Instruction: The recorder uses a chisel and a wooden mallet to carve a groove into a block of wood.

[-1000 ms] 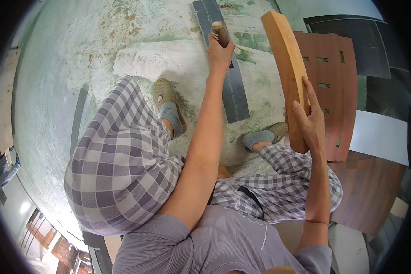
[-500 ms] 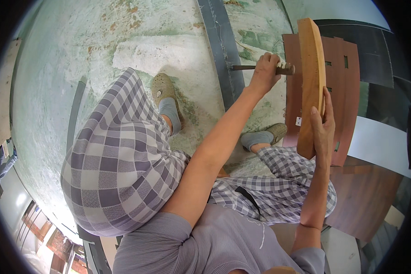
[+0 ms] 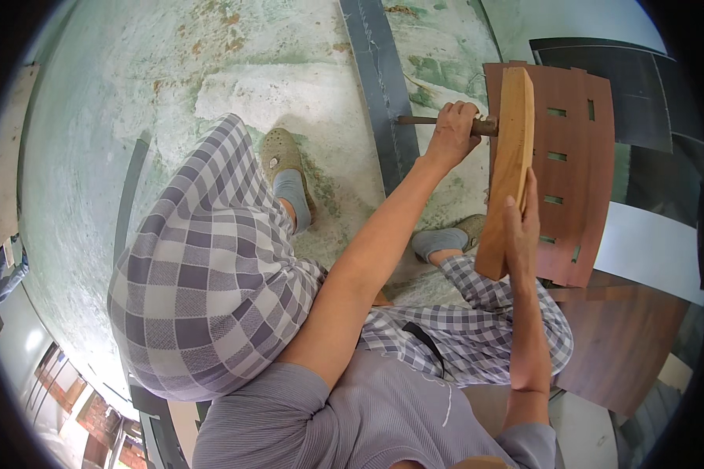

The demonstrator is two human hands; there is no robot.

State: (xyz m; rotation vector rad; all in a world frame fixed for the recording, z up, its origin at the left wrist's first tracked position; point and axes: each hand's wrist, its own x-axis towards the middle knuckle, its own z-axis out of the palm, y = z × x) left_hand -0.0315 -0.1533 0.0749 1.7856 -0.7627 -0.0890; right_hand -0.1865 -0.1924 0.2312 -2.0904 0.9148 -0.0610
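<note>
Clamping the left hand (image 3: 453,134) around a chisel-like tool (image 3: 487,127) reaching from the right onto the dark grey strip (image 3: 378,74), and gripping a wooden block (image 3: 511,148) with the right hand (image 3: 522,234), farther to that strip's right.

1 wide fisheye view, shot from the left of 2 cameras worn side by side on the person's head, facing down past the chest (image 3: 368,414) to the floor (image 3: 266,94), left hand (image 3: 451,137) and right hand (image 3: 522,234) close below, straight edges bowing toward the dark rim
</note>
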